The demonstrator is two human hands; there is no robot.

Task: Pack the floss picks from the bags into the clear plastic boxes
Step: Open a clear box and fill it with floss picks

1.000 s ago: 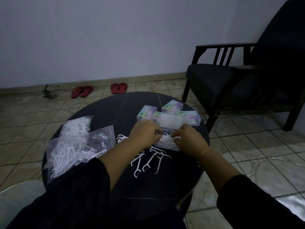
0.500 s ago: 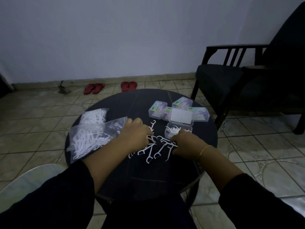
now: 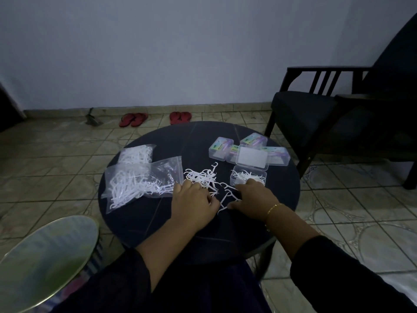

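Note:
A heap of loose white floss picks (image 3: 202,177) lies mid-table. My left hand (image 3: 194,203) is palm down at the heap's near edge, its fingers curled onto some picks. My right hand (image 3: 255,199) sits just right of it, thumb and fingers curled on a few picks by the open clear box (image 3: 248,177), which holds several picks. The box's lid (image 3: 252,158) lies behind it. Two clear zip bags of picks (image 3: 140,184) (image 3: 137,153) lie at the left.
Three shut labelled boxes (image 3: 220,147) (image 3: 253,140) (image 3: 278,155) stand at the far right of the round dark table (image 3: 171,222). A dark armchair (image 3: 327,114) stands to the right and a round mirror-like disc (image 3: 40,258) at the lower left. Red sandals (image 3: 133,119) lie on the tiled floor.
Both hands have drawn back from the open box to the loose picks nearer me. The view has shifted left and down.

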